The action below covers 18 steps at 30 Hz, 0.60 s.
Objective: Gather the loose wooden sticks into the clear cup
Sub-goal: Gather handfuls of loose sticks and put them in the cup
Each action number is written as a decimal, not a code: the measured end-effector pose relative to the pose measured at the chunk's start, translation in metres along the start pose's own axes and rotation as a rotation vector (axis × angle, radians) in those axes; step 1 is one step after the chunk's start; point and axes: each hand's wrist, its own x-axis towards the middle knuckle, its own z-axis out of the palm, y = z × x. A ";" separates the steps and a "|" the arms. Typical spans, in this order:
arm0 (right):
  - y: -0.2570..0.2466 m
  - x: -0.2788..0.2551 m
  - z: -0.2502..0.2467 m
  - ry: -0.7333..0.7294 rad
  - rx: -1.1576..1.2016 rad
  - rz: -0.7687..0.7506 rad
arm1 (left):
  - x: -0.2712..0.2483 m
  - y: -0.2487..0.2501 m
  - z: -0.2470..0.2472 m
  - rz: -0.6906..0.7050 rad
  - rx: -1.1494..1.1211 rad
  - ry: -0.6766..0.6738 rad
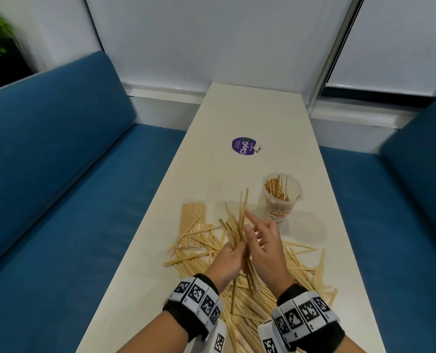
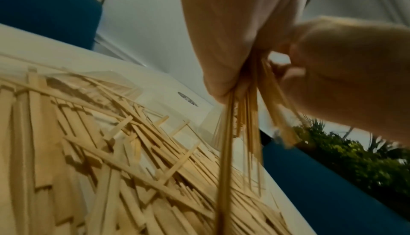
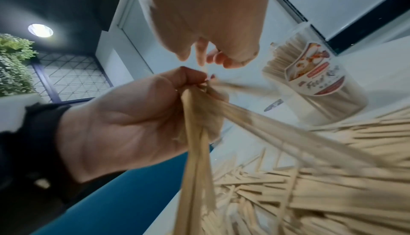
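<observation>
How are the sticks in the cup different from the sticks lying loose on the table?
The sticks in the clear cup stand nearly upright and packed together; the loose sticks on the table lie flat, crossing each other at many angles. The cup's sticks stay inside one small container; the loose ones spread widely around both hands. Both groups look like the same thin, pale wooden sticks.

Pale tan wooden sticks (image 1: 298, 266) cover a cream-white table (image 1: 250, 115) beside a clear plastic cup (image 1: 283, 197) with a red, orange and white label, a round purple sticker (image 1: 243, 146) with white lettering, teal-blue upholstered benches (image 1: 59, 174) and black-and-white checkered wristbands (image 1: 199, 296).
</observation>
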 end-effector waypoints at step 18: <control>0.006 -0.019 0.001 -0.135 0.698 0.854 | 0.012 0.025 -0.004 0.242 -0.299 0.398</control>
